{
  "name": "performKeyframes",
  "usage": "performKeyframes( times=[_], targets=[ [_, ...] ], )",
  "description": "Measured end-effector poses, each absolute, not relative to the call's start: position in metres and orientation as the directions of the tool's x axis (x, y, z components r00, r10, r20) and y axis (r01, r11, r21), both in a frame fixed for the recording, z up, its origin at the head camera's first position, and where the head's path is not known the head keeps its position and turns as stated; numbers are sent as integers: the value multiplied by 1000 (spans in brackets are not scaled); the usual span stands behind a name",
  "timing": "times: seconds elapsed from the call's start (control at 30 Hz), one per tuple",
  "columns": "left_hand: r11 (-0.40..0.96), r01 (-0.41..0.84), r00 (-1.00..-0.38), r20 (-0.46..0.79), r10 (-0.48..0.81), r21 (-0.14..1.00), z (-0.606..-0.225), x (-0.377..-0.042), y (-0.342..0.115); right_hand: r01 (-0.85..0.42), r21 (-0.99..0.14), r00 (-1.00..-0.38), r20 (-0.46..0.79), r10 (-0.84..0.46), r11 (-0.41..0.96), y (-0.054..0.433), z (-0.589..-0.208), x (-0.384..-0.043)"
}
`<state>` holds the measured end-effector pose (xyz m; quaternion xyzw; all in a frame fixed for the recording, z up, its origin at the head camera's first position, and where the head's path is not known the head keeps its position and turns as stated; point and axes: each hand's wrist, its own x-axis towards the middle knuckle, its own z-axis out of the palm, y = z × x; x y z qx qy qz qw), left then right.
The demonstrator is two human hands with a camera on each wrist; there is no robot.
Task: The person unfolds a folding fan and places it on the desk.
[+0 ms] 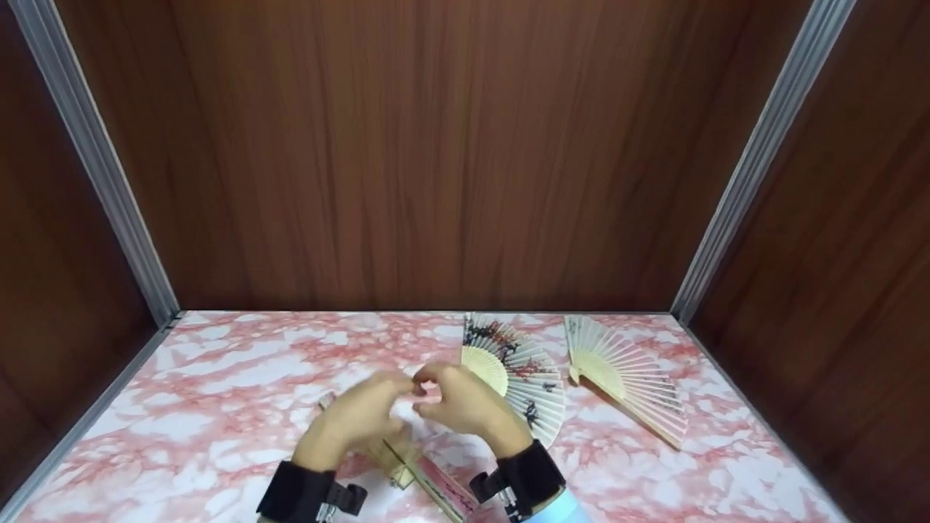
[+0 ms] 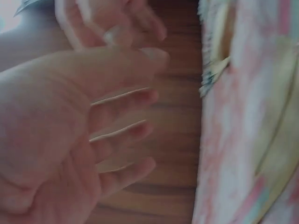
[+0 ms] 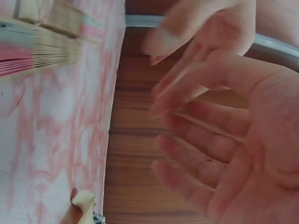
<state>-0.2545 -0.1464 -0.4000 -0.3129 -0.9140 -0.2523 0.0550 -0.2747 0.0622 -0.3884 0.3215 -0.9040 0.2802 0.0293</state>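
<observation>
My left hand and right hand are raised over the middle of the table, fingertips close together. Neither holds anything. In the left wrist view the left hand has its fingers spread and loosely extended; the right wrist view shows the right hand with relaxed, slightly bent fingers. Below them lie folded fans, one with a pink section, partly covered by the left hand. In the right wrist view a folded fan shows pink and pale green pleats. Beside the right hand, an open white fan carries red and dark blossoms.
Farther right, a second open fan, pale with thin ribs, lies on the pink-and-white marbled table. Brown wood-grain panels stand at the back and both sides, with grey metal posts at the corners.
</observation>
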Motion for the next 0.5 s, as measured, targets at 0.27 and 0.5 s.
performKeyframes(
  times=[0.27, 0.5],
  targets=[
    [747, 427, -858, -34, 513, 509, -424, -250, -139, -397, -374, -853, -188, -488, 838, 63, -395, -258],
    [805, 263, -903, -158, 399, 532, -430, -245, -140, -422, -257, -808, -328, -489, 869, 51, -409, -248]
  ],
)
